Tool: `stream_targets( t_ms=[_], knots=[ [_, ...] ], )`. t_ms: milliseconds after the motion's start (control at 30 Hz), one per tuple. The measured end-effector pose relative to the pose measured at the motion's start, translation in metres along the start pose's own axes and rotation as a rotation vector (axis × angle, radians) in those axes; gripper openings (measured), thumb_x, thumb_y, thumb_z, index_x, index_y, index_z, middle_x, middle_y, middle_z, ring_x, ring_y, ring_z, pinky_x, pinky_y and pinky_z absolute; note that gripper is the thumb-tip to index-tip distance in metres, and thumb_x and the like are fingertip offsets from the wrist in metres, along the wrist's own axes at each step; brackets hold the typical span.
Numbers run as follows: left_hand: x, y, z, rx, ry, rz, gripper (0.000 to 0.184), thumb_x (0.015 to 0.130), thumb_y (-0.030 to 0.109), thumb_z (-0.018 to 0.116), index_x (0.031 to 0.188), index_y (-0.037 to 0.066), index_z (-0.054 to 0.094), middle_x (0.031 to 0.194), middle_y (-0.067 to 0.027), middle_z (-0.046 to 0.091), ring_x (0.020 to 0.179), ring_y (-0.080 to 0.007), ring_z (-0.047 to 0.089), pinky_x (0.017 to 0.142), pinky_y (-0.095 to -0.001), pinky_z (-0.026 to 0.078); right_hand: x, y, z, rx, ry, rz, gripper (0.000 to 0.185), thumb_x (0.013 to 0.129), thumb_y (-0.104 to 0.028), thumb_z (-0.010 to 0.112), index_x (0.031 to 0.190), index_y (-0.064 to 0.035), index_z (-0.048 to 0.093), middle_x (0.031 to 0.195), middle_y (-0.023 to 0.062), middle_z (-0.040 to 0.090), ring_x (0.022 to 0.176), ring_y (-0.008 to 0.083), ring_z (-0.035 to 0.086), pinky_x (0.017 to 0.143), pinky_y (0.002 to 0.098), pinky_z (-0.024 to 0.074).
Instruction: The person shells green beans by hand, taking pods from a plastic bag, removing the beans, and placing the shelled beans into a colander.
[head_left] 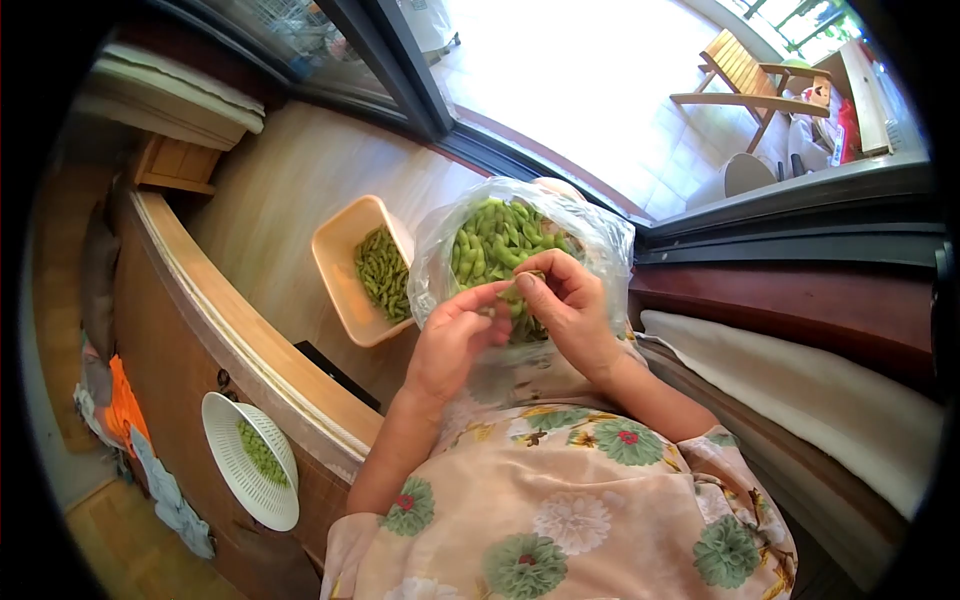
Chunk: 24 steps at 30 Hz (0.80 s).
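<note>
A clear plastic bag (pixel 430 255) full of green soybean pods (pixel 490 235) stands open in front of my lap. Over its near side, my right hand (pixel 575 310) pinches one soybean pod (pixel 512 298) between thumb and fingers. My left hand (pixel 450 340) meets it from the other side, its fingers curled in at the pod's lower end. Those left fingertips are slightly blurred, and the pod is mostly covered by both hands.
Left of the bag, a peach-coloured plastic bin (pixel 335 240) holds empty-looking pods. A white colander (pixel 225 430) with shelled green beans sits on the brown seat (pixel 180 370) at my left. Beyond the sliding door frame (pixel 400 80) is a wooden chair (pixel 735 65).
</note>
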<state>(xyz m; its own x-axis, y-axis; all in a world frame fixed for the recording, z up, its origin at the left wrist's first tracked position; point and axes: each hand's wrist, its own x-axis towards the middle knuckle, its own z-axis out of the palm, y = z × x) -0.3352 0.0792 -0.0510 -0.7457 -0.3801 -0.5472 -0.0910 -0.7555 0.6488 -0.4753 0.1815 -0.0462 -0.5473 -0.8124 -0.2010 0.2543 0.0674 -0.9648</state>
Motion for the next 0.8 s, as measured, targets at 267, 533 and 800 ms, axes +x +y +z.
stream_targets(
  t_ms=[267, 533, 800],
  knots=[
    [0.000, -0.004, -0.002, 0.166, 0.028, 0.096, 0.017, 0.097, 0.019, 0.056, 0.100, 0.002, 0.060, 0.066, 0.0046, 0.046, 0.053, -0.0041, 0.037, 0.049, -0.0184, 0.030, -0.002, -0.001, 0.004, -0.052, -0.031, 0.047, 0.011, 0.089, -0.007, 0.061, 0.096, 0.0007, 0.061, 0.083, -0.0024, 0.057, 0.074, 0.0038, 0.050, 0.066, 0.0198, 0.0420],
    [-0.021, 0.021, -0.046, -0.055, 0.372, 0.299, 0.027, 0.099, 0.026, 0.051, 0.091, 0.003, 0.062, 0.057, 0.0065, 0.042, 0.045, -0.0017, 0.030, 0.040, -0.0187, 0.022, -0.003, 0.000, 0.006, 0.057, -0.131, 0.098, 0.020, 0.092, -0.010, 0.058, 0.110, -0.0013, 0.059, 0.087, -0.0028, 0.058, 0.080, 0.0043, 0.054, 0.071, 0.0199, 0.0448],
    [-0.032, 0.035, -0.128, -0.234, 0.576, 0.314, 0.027, 0.100, 0.026, 0.048, 0.110, 0.004, 0.058, 0.060, 0.0058, 0.031, 0.045, -0.0038, 0.029, 0.038, -0.0186, 0.022, -0.004, 0.000, 0.005, 0.019, -0.141, 0.110, 0.018, 0.092, -0.009, 0.057, 0.108, -0.0002, 0.060, 0.087, -0.0029, 0.058, 0.077, 0.0036, 0.053, 0.067, 0.0194, 0.0439]
  ],
)
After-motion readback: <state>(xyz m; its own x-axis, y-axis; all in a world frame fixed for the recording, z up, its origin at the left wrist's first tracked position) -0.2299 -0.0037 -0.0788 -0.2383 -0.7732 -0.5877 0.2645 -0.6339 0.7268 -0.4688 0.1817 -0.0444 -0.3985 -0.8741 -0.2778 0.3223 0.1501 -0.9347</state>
